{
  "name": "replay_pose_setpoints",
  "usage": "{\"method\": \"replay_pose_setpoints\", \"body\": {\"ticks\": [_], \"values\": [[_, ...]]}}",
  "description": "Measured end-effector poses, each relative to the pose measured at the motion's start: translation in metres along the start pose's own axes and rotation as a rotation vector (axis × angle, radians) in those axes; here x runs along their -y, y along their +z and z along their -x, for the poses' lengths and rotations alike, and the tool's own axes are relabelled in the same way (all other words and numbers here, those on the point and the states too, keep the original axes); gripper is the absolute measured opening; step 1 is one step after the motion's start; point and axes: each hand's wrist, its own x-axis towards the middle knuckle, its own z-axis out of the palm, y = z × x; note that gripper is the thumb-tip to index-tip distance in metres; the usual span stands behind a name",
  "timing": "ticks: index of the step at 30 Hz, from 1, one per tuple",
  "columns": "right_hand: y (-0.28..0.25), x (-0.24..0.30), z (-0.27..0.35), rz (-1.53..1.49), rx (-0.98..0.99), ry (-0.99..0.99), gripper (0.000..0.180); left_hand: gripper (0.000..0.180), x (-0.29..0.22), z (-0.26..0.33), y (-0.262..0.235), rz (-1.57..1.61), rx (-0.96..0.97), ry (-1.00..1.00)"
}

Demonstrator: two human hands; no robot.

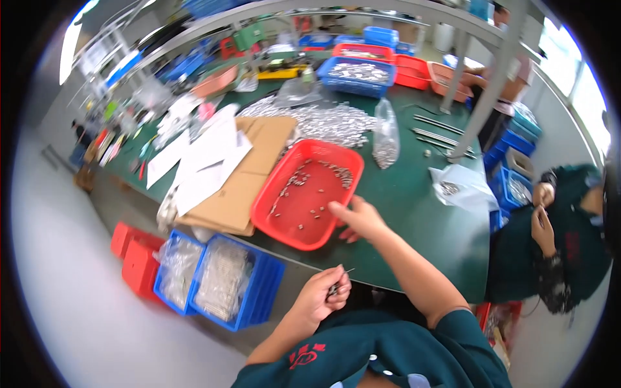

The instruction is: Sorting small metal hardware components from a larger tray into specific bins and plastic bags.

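My left hand [325,292] is closed in front of the table's near edge. A thin metal pin [350,270] sticks out from its fingertips, and small dark metal parts [333,290] show in the curled fingers. At the near right side of a red plastic basin [259,216] is my right hand [363,220], its thumb and fingers apart. The thumb overlaps the basin's rim; whether it touches is unclear. Nothing shows in that hand. Small metal pieces [341,173] lie in the basin, mostly along its far and left sides.
Cardboard [268,139] and white papers [213,155] lie left of the basin. Behind it spreads a pile of silvery parts [336,123], with a clear bag [385,136] beside it. Blue crates [262,284] stand below at left. A co-worker [550,239] is at the right.
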Motion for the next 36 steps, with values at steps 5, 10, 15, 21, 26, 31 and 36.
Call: {"method": "replay_pose_setpoints", "body": {"ticks": [5, 10, 15, 21, 26, 31, 36], "values": [[0.006, -0.02, -0.031, -0.407, 0.028, 0.033, 0.039, 0.027, 0.005, 0.008, -0.01, 0.025, -0.033, 0.036], [-0.009, -0.033, -0.01, -0.455, -0.069, -0.056, 0.033, 0.027, 0.009, 0.008, -0.025, 0.012, -0.038, -0.028], [-0.027, -0.011, -0.012, -0.509, -0.017, -0.09, 0.03, 0.027, 0.015, -0.001, -0.016, 0.009, 0.014, -0.111], [-0.023, 0.0, -0.002, -0.94, 0.189, 0.043, 0.02, 0.027, 0.017, -0.007, -0.019, 0.002, -0.02, -0.13], [-0.015, 0.011, 0.03, -0.875, 0.124, 0.013, 0.015, 0.027, 0.014, -0.008, -0.017, -0.028, -0.048, -0.115], [-0.02, 0.014, 0.032, -0.946, 0.156, -0.037, 0.02, 0.027, 0.015, -0.012, -0.015, 0.003, -0.049, -0.158], [-0.04, 0.012, 0.02, -0.944, 0.139, -0.033, 0.022, 0.027, 0.017, -0.025, -0.005, -0.02, -0.092, -0.159]]}}
